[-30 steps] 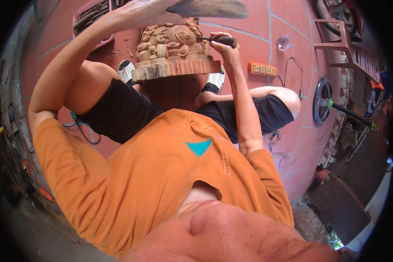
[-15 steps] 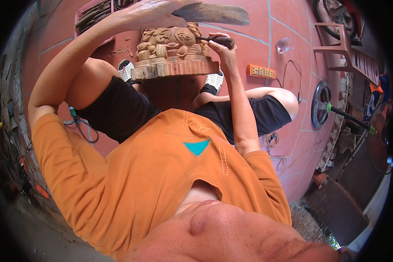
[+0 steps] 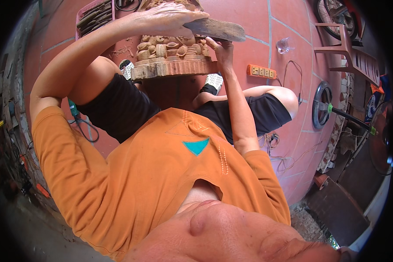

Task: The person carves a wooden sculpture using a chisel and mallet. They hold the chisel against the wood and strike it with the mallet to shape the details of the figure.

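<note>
A carved wooden piece (image 3: 174, 67), with rounded relief shapes above a flat, ridged base edge, stands on the floor between my feet. My left hand (image 3: 172, 19) is closed round one end of a flat, worn wooden mallet (image 3: 218, 30). The mallet reaches rightward over the carving's right side. Just under its far end, my right hand (image 3: 223, 54) grips a dark-handled carving chisel beside the carving. Mallet and fingers cover most of the chisel, and its tip is hidden. Whether mallet and handle touch, I cannot tell.
At the far left is a pink tray (image 3: 77, 30) of carving tools, with wood shavings (image 3: 122, 51) nearby. An orange power strip (image 3: 261, 71), a clear glass (image 3: 284, 45), a red plastic chair (image 3: 349, 54) and a fan with a round base (image 3: 322, 105) stand to the right.
My left hand has brought the mallet down toward me and slightly right, over the chisel handle that showed before. My right hand has shifted slightly left and toward me.
</note>
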